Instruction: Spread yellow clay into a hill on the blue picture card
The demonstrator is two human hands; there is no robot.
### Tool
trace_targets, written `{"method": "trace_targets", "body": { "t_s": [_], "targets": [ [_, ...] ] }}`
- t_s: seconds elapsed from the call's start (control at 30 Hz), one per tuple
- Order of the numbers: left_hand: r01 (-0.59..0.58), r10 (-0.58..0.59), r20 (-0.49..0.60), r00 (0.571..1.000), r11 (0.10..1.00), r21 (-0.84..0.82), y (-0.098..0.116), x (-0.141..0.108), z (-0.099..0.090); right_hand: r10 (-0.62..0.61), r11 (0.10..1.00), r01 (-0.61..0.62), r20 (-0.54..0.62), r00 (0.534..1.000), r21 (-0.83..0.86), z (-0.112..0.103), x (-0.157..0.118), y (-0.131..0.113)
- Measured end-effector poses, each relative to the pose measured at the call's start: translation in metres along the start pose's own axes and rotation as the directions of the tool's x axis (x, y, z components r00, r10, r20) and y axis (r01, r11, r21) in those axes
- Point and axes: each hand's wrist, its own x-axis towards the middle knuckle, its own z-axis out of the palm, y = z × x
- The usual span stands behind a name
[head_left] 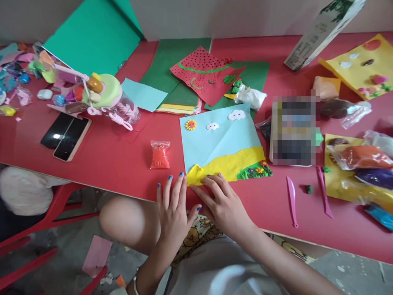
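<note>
In the head view a light blue paper [211, 143] lies before me, with a clay sun [190, 125] and two white clouds with faces near its top. Yellow clay [225, 162] covers a wavy band along its lower part, and green clay with small flowers [258, 170] fills the right corner. My right hand [225, 200] rests at the paper's bottom edge, fingers stretched over the yellow clay. Beside the lower left corner, my left hand [175, 200] lies with fingers spread, blue nails showing, and holds nothing. A bag of red clay [160, 155] sits just beyond it.
Pink clay knives [292, 200] and a dark green lump [308, 189] lie to the right, near bagged clay [365, 157] and a blurred-out device [294, 131]. A watermelon picture [202, 76] is behind. Leftward are a phone [72, 137], a lidded cup [129, 108] and clutter.
</note>
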Motion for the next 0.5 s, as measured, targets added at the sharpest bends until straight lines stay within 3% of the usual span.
{"method": "trace_targets", "body": {
  "t_s": [0.27,0.5],
  "targets": [
    [0.060,-0.060,-0.020,0.998,0.998,-0.028,0.0009,-0.0031,0.0015,0.001,1.000,-0.001,0.001,1.000,0.012,-0.0008,0.0006,-0.0003],
    [0.005,-0.004,-0.021,1.000,0.999,0.037,0.0011,0.0038,0.0000,0.001,1.000,0.000,-0.009,1.000,0.006,0.0012,-0.0003,0.0004]
  ]
}}
